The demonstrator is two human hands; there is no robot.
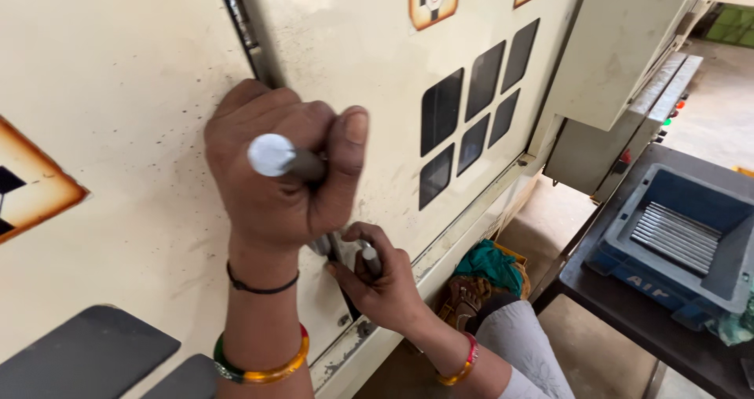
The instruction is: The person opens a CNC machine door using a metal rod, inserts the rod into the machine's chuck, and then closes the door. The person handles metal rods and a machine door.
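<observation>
**Gripping Two Metal Rods at the Cabinet Door Seam**

Holding firm, the left hand [275, 179] is fisted around one grey metal rod [284, 159], its rounded pale end pointing toward me and the thumb pressed down alongside; that grip is fully closed on the rod. I log the right hand [381, 277] lower down, fingers curled tight around a second, shorter metal rod [370, 259] at the dark seam [253, 42] between the two cream cabinet doors [118, 93]. Count of rods in hand: two, both held close against the door face.

On the wrists I count three bangles and one black cord. The right-hand door carries six dark square panels [471, 120] in two rows of three.

To the right, a dark counter [628, 320] bears one blue plastic bin [679, 238] containing a stack of flat metal strips [675, 236]; I cannot tell their number. One green cloth [491, 265] lies on the floor below.
</observation>
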